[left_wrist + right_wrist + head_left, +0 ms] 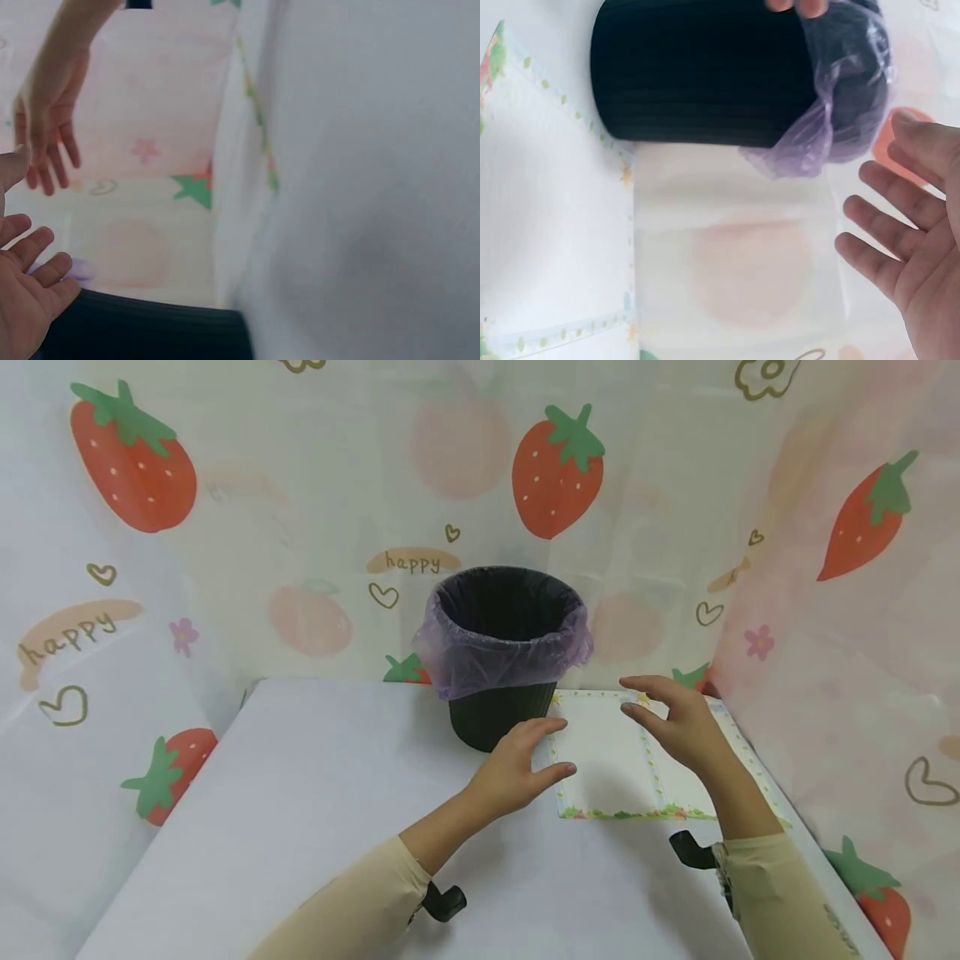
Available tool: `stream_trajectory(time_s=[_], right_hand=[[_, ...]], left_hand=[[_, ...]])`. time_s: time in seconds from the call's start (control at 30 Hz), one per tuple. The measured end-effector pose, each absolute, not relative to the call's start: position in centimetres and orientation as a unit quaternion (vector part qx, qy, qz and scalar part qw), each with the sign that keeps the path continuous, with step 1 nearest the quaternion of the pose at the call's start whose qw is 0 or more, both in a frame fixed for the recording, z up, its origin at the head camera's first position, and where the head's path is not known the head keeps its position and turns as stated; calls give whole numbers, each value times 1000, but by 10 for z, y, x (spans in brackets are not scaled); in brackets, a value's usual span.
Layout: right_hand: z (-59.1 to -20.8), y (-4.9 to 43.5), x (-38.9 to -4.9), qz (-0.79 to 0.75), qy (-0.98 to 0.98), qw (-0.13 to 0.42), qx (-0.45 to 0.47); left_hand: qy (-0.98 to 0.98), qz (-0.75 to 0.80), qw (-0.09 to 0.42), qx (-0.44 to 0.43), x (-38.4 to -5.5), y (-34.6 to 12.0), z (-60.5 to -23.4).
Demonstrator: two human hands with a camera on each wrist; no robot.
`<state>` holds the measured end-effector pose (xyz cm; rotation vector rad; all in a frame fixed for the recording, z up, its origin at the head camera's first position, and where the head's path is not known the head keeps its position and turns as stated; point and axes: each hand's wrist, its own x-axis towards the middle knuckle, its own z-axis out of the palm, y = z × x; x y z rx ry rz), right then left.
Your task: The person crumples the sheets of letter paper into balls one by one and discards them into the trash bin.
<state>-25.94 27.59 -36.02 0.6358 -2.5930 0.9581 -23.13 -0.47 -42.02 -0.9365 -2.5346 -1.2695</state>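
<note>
Bin just beyond left hand, left of right hand.

The word "happy" stands twice on the strawberry-patterned backdrop; a third, foreshortened label perhaps starts with "h".

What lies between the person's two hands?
In the head view, part of the white sheet with a patterned border shows between the left hand and the right hand.

The right fingers hover near a purple-lined black bin
</note>
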Motion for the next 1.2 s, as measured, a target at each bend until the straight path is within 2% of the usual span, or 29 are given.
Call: stream_trajectory(time_s=[0.37, 0.6, 0.93, 1.2], right_hand=[[-382, 296, -273, 332, -913, 122, 204], [-400, 308, -282, 336, -921, 79, 182], [-424, 324, -287, 340, -929, 30, 146], [-441, 333, -291, 327, -935, 18, 137]], left_hand=[[-895, -377, -44, -236, -263, 30, -476], [-904, -343, -66, -247, -276, 41, -496], [-924, -285, -86, -239, -280, 52, -510], [-932, -259, -94, -235, -275, 54, -511]])
